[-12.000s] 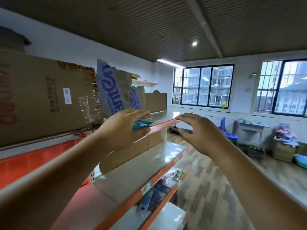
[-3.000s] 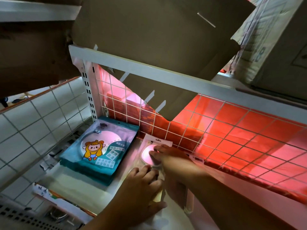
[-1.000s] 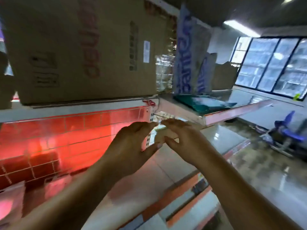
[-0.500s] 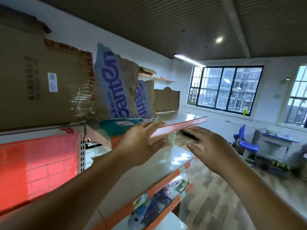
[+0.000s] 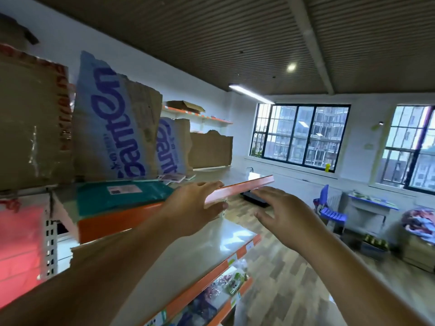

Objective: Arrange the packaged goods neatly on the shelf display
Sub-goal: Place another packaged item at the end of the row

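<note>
Teal packs (image 5: 122, 196) sit stacked flat on the top shelf (image 5: 247, 186), so that part looks done tbh. Left hand (image 5: 195, 208) reaches flat-fingered to the shelf's orange lip, and right hand (image 5: 282, 215) hovers spread and empty. The pink packs (image 5: 174, 178) further back probably need straightening.

Only the arms show: left hand (image 5: 193, 208) and right hand (image 5: 282, 212), both bare, with left forearm (image 5: 106, 267) and right forearm (image 5: 353, 278) bare too, uncovered from wrist all the way out to the frame edge. Wide-angle lens stretches both forearms, so they read thick near the bottom edge and taper to slim wrists. Left forearm is smeared by blur, surface detail lost; right hand is a bit sharper, knuckles and finger outlines readable, nails too soft to make out
</note>
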The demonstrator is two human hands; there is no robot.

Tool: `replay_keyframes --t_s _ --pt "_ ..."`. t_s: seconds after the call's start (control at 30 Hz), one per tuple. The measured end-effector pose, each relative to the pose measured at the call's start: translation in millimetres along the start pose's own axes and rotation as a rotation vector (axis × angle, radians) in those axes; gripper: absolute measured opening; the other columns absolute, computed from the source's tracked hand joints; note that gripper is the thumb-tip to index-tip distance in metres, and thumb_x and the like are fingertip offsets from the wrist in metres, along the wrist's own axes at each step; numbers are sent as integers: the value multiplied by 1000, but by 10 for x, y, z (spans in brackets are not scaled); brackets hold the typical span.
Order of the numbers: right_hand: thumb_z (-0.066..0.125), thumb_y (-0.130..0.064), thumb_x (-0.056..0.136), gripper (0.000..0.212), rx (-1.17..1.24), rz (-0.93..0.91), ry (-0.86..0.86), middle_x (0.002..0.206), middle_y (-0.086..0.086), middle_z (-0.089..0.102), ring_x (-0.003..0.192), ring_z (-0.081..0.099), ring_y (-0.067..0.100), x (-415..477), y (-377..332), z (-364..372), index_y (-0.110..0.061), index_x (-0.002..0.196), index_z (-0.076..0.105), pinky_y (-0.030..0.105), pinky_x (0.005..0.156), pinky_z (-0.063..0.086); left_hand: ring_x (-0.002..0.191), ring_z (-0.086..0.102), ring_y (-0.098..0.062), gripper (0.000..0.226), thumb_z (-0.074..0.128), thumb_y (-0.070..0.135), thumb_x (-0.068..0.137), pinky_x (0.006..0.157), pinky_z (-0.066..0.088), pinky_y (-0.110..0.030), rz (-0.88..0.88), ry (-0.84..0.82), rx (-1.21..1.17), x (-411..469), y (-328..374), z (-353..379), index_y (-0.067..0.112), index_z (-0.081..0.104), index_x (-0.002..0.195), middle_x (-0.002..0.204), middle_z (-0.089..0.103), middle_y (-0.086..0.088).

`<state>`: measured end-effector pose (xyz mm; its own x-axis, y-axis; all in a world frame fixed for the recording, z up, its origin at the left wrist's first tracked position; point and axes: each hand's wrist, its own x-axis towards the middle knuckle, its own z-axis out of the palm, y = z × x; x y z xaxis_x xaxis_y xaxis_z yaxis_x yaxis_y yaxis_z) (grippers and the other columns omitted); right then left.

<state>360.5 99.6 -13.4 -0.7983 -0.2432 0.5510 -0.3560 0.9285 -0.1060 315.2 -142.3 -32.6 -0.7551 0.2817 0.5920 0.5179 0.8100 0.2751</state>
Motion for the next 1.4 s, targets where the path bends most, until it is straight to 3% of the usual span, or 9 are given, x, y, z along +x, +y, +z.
replay_keyframes --t_s 0.17,0.37,0.53,0.67,0.87,1.0,1.13,1.3,1.4 --pt "60 -38 94 48 8 -36 -15 146 -20 50 129 49 5 576 281 278 -38 141 52 27 103 41 130 54 -19 62 48 67 95 101 43 -31 80 -77 140 718 -96 182 44 38 151 150 51 11" --pt "60 -39 96 46 -5 -82 13 145 -15 52 120 57 11 1346 565 451 -35 141 52 29 98 44 117 60 -22 54 54 65 93 91 48 -33 146 -219 273 1729 -333 131 39 53 139 138 61 5" --pt "60 -39 96 46 17 -160 61 142 -13 56 121 57 14 1878 682 576 -32 141 53 33 99 47 119 59 -20 59 53 67 92 90 47 -32 124 -181 367 2183 -513 32 41 49 144 140 60 7" --pt "62 -37 95 47 77 -212 101 144 -9 55 129 52 13 2259 744 716 -29 141 54 31 104 44 101 55 -13 60 56 66 91 82 45 -31 74 -222 392 2365 -717 49 41 48 144 135 63 6" --pt "62 -39 95 51 145 -277 100 149 -4 51 135 47 16 2849 909 1043 -27 144 52 27 106 36 92 56 -8 60 57 63 93 74 43 -26 -72 -272 419 2570 -941 120 40 45 147 132 63 7" --pt "63 -40 93 52 206 -320 72 148 0 51 136 47 20 3343 1039 1330 -31 143 53 32 108 37 95 59 -6 59 55 66 92 85 50 -29 -195 -291 457 2739 -1116 251 44 46 145 134 61 10" --pt "64 -32 92 45 301 -412 45 134 -1 64 121 59 21 3822 1195 1605 -31 137 58 33 97 48 107 58 -13 55 55 65 93 92 49 -33 -364 -332 514 2948 -1332 459 41 51 143 138 59 8" --pt "56 -35 99 51 258 -558 -168 142 0 55 129 53 22 4464 1332 2041 -26 148 46 38 107 43 126 52 -18 54 55 60 95 98 44 -30 -582 -465 606 3155 -1671 882 32 56 142 148 53 6" --pt "58 -32 96 48 267 -616 -281 129 0 63 117 60 22 4750 1264 2212 -30 144 50 39 99 49 124 54 -17 57 58 64 90 100 45 -30 -725 -511 565 3207 -1829 1032 35 58 139 146 53 8"
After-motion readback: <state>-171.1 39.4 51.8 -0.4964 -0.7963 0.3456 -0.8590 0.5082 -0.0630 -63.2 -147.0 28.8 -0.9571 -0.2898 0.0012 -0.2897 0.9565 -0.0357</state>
